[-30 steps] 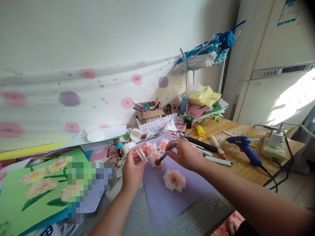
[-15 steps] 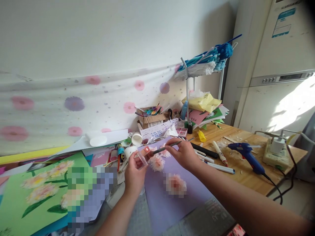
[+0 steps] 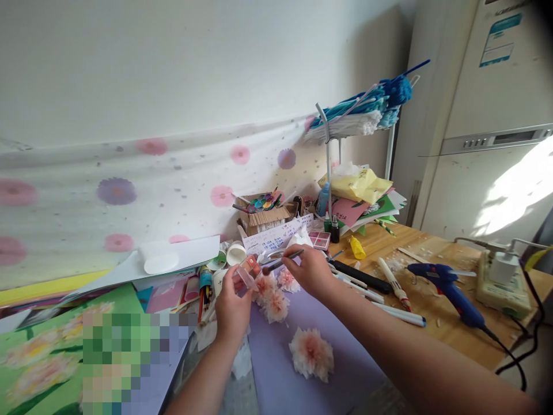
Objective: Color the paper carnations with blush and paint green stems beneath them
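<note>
My left hand (image 3: 233, 302) is closed around a small clear-lidded makeup palette (image 3: 249, 266) with pinkish-orange pans, its lid standing up. A dark-handled makeup brush (image 3: 283, 262) is pinched in my right hand (image 3: 311, 271); its soft tip hangs close beside the palette, and I cannot tell whether they touch. Below both hands lies a purple sheet of paper (image 3: 276, 357). On it sit several pink-and-white tissue paper flowers: one near flower (image 3: 311, 353) stands apart, while another flower (image 3: 275, 303) is grouped with others under my hands.
At right, a blue hot glue gun (image 3: 451, 288) lies near a power strip (image 3: 503, 288) with cables. Markers (image 3: 401, 314) rest beside the purple sheet. A green flower picture (image 3: 43, 351) lies at left. Behind stand a cardboard box (image 3: 263, 218) and a rack of pipe cleaners (image 3: 363, 112).
The camera view has shifted slightly, so the flowers and glue gun appear lower. The palette has tilted so its coloured pans show more; the brush stays beside it.
</note>
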The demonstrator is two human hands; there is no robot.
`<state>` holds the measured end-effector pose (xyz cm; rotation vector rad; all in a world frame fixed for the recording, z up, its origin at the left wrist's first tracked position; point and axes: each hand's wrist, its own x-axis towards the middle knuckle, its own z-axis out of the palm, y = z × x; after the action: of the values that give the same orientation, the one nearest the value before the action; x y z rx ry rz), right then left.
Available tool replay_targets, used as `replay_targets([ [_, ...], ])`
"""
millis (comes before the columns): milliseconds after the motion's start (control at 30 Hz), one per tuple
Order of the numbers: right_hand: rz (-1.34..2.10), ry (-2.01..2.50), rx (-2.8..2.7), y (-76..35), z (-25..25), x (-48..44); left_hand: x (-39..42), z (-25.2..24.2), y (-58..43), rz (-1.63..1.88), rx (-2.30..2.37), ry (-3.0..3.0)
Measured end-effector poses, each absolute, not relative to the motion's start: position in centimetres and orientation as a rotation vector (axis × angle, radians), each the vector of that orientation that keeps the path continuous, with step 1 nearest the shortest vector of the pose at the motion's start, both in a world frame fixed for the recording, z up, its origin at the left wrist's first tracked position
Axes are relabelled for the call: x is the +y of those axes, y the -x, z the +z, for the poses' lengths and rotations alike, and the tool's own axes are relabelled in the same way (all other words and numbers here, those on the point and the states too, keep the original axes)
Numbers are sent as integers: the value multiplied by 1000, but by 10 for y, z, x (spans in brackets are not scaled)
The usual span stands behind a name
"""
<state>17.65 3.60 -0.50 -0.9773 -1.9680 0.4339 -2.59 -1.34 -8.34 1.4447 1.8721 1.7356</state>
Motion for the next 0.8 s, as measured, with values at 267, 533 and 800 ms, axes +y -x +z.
replay_targets([
  [267, 477, 1106, -2044, -196, 10, 29, -25, -79, 26, 1839, 1830, -1464],
  [533, 524, 1035, -2280, -201, 8, 1, -26, -79, 16, 1843, 1811, -1456],
  [800, 521, 1013, -2155, -200, 9, 4, -28, -77, 16, 1806, 1825, -1458],
])
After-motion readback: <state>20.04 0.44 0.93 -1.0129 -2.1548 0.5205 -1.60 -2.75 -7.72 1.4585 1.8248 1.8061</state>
